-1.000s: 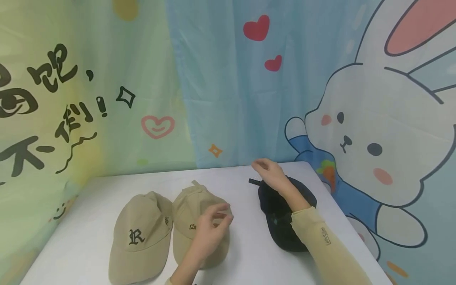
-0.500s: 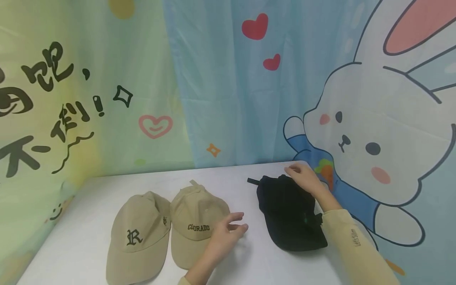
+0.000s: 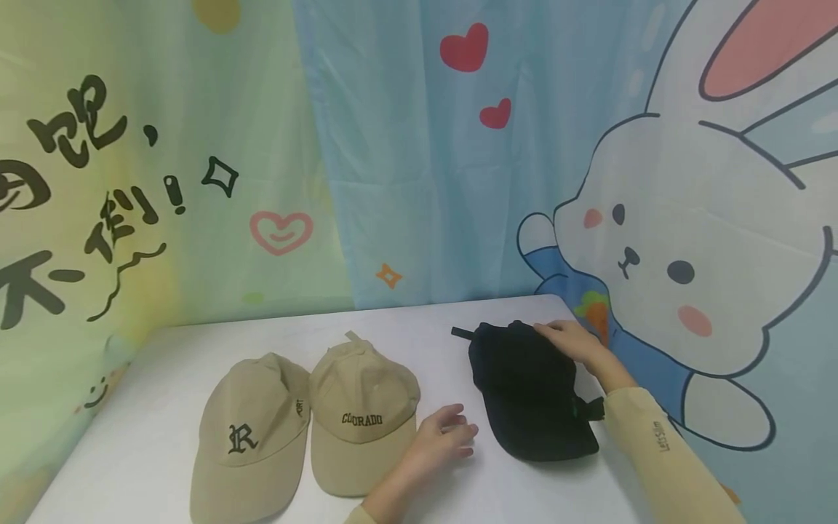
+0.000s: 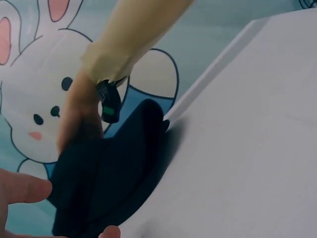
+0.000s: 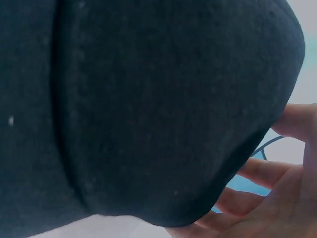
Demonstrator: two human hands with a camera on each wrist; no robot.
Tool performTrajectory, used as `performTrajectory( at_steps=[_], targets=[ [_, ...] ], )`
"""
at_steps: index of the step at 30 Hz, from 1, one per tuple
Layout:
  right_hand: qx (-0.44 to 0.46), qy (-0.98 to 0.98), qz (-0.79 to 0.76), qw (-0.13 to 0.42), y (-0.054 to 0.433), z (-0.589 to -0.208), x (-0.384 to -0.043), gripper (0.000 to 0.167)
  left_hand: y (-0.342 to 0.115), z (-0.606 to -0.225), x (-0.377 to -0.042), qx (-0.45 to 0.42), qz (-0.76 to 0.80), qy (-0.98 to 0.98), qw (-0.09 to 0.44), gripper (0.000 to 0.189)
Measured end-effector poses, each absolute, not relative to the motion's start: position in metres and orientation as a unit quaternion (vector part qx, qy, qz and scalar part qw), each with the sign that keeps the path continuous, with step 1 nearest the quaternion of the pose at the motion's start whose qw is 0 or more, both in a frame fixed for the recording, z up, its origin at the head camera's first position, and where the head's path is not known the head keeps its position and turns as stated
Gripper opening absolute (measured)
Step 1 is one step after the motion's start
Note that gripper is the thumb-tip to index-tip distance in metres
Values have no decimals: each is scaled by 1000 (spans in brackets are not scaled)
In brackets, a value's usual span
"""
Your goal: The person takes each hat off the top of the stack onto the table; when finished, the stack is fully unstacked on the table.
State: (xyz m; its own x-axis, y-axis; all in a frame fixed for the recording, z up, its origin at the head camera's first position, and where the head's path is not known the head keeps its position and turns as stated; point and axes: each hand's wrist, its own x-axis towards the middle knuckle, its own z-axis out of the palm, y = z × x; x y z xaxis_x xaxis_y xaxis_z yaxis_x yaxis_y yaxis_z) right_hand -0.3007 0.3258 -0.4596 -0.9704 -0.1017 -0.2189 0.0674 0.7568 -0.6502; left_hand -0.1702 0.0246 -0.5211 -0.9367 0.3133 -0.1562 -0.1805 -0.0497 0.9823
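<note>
A black cap point(image 3: 530, 393) lies on the white table with its brim toward me. My right hand point(image 3: 579, 346) is at the cap's upper right side. In the right wrist view its fingers point(image 5: 267, 171) rest along the cap's edge, and some fingertips are hidden behind the dark cloth. My left hand point(image 3: 440, 440) holds nothing, its fingers apart, between the black cap and a beige cap point(image 3: 366, 407) lettered COLORADO. Left fingers point(image 4: 25, 188) show close to the black cap in the left wrist view. At the left lies another beige cap point(image 3: 252, 444) with a dark R.
The white table point(image 3: 406, 327) runs back to a hanging cloth point(image 3: 406, 145) printed with hearts, writing and a rabbit. Both beige caps lie side by side, nearly touching. A dark strap point(image 3: 462, 332) sticks out from the black cap's upper left.
My right hand has moved right from above the black cap, then down against its side. My left hand has moved right, away from the COLORADO cap, uncovering its lettering.
</note>
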Motion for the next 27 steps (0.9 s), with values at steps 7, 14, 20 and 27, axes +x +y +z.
performTrajectory(
  at_steps=[7, 14, 20, 27],
  targets=[
    [12, 915, -374, 149, 335, -466, -303, 77, 35, -526, -170, 41, 758, 616, 213, 61],
    [17, 903, -397, 166, 337, -469, -302, 80, 41, -531, -170, 47, 766, 597, 233, 61],
    [19, 899, -400, 178, 341, -470, -302, 83, 46, -532, -170, 46, 776, 577, 249, 62],
    [17, 902, -394, 176, 345, -475, -304, 80, 51, -536, -172, 51, 774, 570, 271, 61]
  ],
)
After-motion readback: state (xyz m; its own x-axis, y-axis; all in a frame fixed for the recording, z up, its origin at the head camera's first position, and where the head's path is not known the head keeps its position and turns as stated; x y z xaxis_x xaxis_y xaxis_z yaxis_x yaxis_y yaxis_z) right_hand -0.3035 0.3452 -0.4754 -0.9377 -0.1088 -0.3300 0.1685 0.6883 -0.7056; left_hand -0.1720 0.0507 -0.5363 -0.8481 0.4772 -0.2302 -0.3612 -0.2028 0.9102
